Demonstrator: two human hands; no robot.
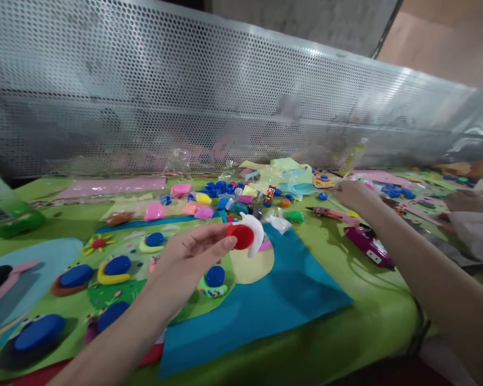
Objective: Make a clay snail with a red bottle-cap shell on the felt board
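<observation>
My left hand (193, 252) pinches a red bottle cap (241, 237) with a curved strip of white clay (256, 234) around its far side. Below lies a green picture board (221, 311) with several blue-capped clay snails, one of them a snail with a yellow body (113, 269). Stretched far forward, my right hand (349, 192) has its fingers closed near a yellow card (324, 180); what is in them, if anything, I cannot make out. A purple hot glue gun (370, 246) and a box cutter (330, 213) lie by my right forearm.
Blue bottle caps (221, 188) and packs of coloured clay (155, 211) cover the back of the green table. Paper scraps (292, 174) lie behind them. A green bottle (8, 206) stands at left, and a perforated metal panel (185, 91) at the back. Another person's hand (469, 201) is at right.
</observation>
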